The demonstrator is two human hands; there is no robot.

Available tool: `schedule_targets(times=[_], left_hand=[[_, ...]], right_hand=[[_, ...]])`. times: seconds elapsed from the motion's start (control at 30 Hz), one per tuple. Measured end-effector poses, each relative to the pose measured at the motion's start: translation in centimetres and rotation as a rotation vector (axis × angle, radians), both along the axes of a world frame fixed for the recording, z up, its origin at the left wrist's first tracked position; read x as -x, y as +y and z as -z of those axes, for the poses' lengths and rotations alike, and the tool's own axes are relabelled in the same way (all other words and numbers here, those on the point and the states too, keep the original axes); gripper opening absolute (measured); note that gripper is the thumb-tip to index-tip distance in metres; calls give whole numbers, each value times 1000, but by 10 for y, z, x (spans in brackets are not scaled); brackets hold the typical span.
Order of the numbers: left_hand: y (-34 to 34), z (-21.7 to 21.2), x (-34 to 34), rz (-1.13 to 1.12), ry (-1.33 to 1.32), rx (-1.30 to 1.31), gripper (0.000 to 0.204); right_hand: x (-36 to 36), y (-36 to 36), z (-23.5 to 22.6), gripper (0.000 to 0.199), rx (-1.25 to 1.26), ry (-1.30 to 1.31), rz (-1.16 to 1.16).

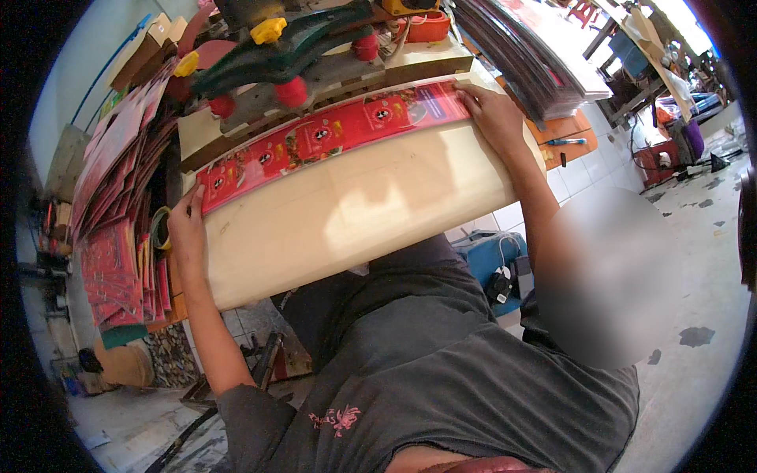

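A long strip of red printed sheet (pixel 323 135), glossy and patterned with food pictures, lies across the far part of a cream board (pixel 315 229) in front of me. My left hand (pixel 188 229) is closed at the strip's left end, with its fingertips on the edge. At the far right end, my right hand (pixel 495 117) is bent over the strip's corner, thumb and fingers closing on it. Just beyond the strip stands a machine with a dark green arm (pixel 296 54), red knobs (pixel 290 91) and a yellow knob (pixel 268 31).
Piles of red printed sheets (pixel 118 189) lean at the left, beside a roll of tape (pixel 160 229). Another tall stack of sheets (pixel 528 63) stands at the far right, near a blue pen (pixel 566 142). A blue bin (pixel 485 256) sits below the board's right side.
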State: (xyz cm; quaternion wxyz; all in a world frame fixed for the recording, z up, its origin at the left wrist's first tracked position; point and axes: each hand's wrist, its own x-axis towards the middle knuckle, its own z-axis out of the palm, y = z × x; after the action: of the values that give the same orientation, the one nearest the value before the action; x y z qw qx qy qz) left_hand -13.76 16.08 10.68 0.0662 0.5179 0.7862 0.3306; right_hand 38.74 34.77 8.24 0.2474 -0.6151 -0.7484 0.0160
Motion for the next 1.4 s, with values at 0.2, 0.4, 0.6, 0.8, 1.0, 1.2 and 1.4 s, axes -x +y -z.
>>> schedule_targets(times=[0.2,0.4,0.6,0.8,1.0,1.2,1.4], left_hand=[[-1,-6,-3,-28,47,81,48],[0,1,5,9,31,15,44],[-3,22,21,-5,103,-53,46],[0,2,-1,-57,105,-27,40],[-3,12,10,-14,55,-92,35],[-4,16,17,12,72,-113,33],[-7,8,4,2,46,-107,34]], right_hand=[[1,-4,-6,36,22,8,28],[5,-3,-6,38,23,12,56],[9,-4,-8,39,66,175,-47],[-5,-2,-10,38,35,101,-69],[8,-5,-16,39,71,77,-20],[9,-7,-15,39,36,127,-38],[1,0,-12,38,117,110,-9]])
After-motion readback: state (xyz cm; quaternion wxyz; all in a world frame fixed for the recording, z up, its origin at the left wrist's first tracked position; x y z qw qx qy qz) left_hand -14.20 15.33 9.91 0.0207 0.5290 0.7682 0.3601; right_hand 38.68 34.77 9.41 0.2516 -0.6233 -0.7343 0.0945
